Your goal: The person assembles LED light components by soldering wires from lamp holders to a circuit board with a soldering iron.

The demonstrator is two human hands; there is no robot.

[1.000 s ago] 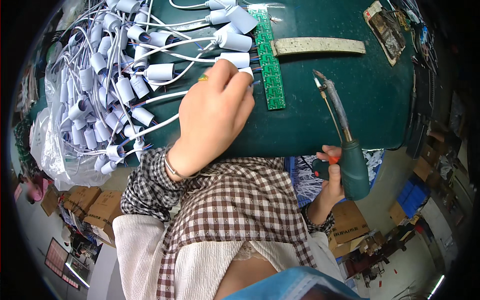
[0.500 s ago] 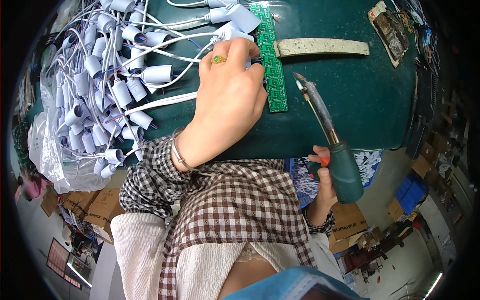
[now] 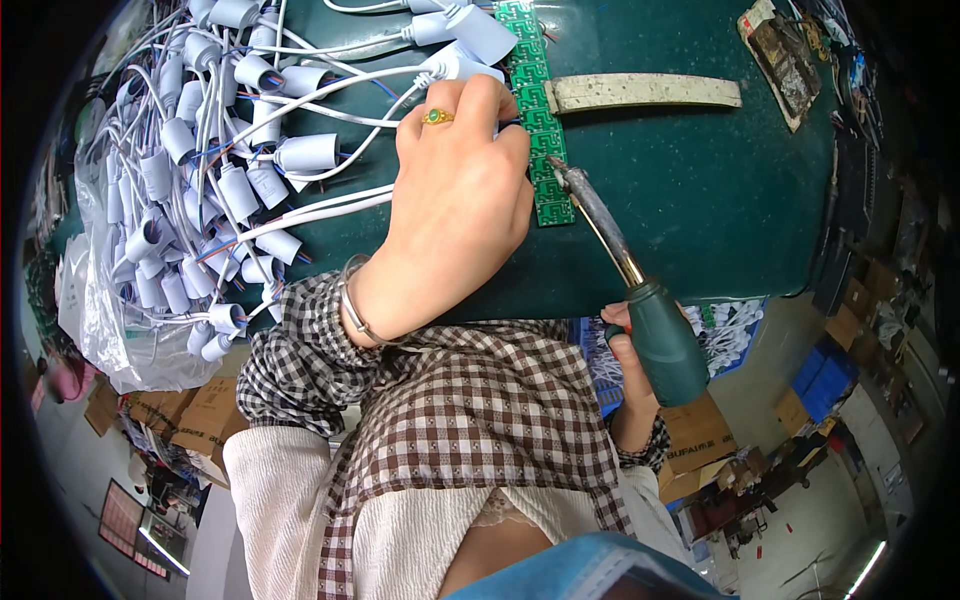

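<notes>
A narrow green circuit board strip [image 3: 541, 130] lies on the dark green tabletop. My left hand [image 3: 460, 190] is closed at the strip's left edge, with fingers curled and pinching. A white cable [image 3: 335, 207] runs into this hand; its end is hidden under the fingers. In my right hand [image 3: 632, 375] is a soldering iron [image 3: 665, 340] with a dark green handle. Its darkened tip reaches the right part of the strip, beside my left fingers; whether it touches cannot be told. A curved, worn pale bar [image 3: 645, 94] meets the strip's right edge.
White lamp holders with cables [image 3: 240, 190] are heaped at the left, partly on a clear plastic bag [image 3: 90, 300]. A stained block [image 3: 775, 62] lies at the far right. Below the table edge stands a blue crate [image 3: 735, 345] of white parts; cardboard boxes [image 3: 695, 437] are on the floor.
The soldering iron has moved left, bringing its tip from beside the strip to over it. My left hand has stayed nearly in place. The lamp holder heap has shifted slightly left.
</notes>
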